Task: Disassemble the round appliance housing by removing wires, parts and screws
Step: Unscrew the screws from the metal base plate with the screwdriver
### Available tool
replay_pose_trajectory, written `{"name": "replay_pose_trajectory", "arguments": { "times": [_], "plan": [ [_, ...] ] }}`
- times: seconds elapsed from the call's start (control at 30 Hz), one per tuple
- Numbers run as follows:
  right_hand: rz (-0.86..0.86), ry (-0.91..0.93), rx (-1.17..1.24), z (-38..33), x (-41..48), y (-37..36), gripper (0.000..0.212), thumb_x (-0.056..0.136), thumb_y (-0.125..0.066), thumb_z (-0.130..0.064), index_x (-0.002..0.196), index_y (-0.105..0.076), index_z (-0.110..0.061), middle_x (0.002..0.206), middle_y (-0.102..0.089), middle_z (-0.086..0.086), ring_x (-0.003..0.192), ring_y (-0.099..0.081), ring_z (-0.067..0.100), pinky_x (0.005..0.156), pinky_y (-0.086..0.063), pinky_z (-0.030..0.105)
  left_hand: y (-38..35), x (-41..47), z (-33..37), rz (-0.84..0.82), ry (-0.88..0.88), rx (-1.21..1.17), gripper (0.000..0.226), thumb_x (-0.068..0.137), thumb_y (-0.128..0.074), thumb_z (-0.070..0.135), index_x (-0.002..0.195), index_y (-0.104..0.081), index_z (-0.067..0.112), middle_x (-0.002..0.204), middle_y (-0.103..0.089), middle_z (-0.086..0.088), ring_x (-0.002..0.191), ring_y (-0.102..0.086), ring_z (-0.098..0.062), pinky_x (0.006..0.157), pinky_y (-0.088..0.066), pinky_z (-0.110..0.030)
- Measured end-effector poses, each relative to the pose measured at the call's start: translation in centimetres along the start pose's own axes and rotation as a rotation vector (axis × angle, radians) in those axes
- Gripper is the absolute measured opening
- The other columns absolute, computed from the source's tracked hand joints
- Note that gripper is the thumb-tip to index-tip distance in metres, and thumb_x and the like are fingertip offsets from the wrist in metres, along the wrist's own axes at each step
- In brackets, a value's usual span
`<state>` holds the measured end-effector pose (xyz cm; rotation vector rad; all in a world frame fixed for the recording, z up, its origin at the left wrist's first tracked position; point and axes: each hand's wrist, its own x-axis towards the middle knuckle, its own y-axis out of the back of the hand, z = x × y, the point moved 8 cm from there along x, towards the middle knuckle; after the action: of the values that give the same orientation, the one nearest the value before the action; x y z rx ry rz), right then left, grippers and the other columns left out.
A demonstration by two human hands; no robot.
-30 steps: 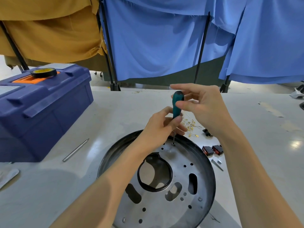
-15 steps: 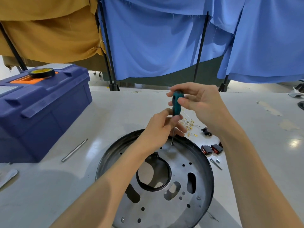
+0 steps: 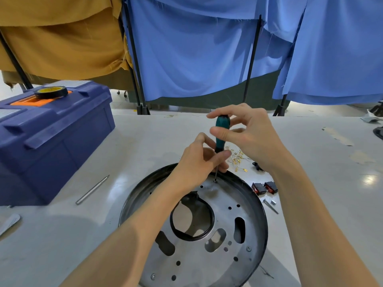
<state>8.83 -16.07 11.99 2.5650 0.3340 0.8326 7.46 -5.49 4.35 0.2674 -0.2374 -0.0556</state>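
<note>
Left hand [image 3: 198, 161], right hand [image 3: 248, 137] pinch screwdriver [image 3: 222, 129] | screw [image 3: 215, 181] at 12 o'clock on housing [image 3: 207, 266] | risk: tilted tip may slip

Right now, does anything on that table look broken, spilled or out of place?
Nothing looks damaged: gold terminals lie scattered beyond the round housing and two red switches sit beside its rim, likely removed parts, not a spill.
</note>
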Motion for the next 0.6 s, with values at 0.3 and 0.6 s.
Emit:
{"name": "replay_pose_trajectory", "arguments": {
  "times": [0.3, 0.6],
  "plan": [
    [-0.011, 0.016, 0.021, -0.14, 0.03, -0.22, 0.022, 0.082, -0.074, -0.023, 0.103, -0.071, -0.028, 0.105, -0.067, -0.004, 0.094, -0.064, 0.008, 0.082, -0.051, 0.013, -0.08, -0.05, 0.07, -0.012, -0.013, 0.003, 0.022, 0.094, -0.057, 0.026, 0.108, -0.051, 0.009, 0.081, -0.074, -0.009, 0.077, -0.072, -0.02, 0.083, -0.057, -0.038],
    [-0.043, -0.01, 0.122, 0.08, -0.16, 0.16, 0.023, 0.085, -0.07, -0.013, 0.106, -0.071, -0.021, 0.107, -0.07, -0.005, 0.1, -0.066, 0.007, 0.091, -0.052, 0.029, -0.05, -0.05, 0.19, -0.014, -0.027, 0.015, 0.016, 0.096, -0.055, 0.021, 0.108, -0.055, 0.01, 0.082, -0.075, -0.008, 0.078, -0.072, -0.018, 0.08, -0.058, -0.029]
  ]
}}
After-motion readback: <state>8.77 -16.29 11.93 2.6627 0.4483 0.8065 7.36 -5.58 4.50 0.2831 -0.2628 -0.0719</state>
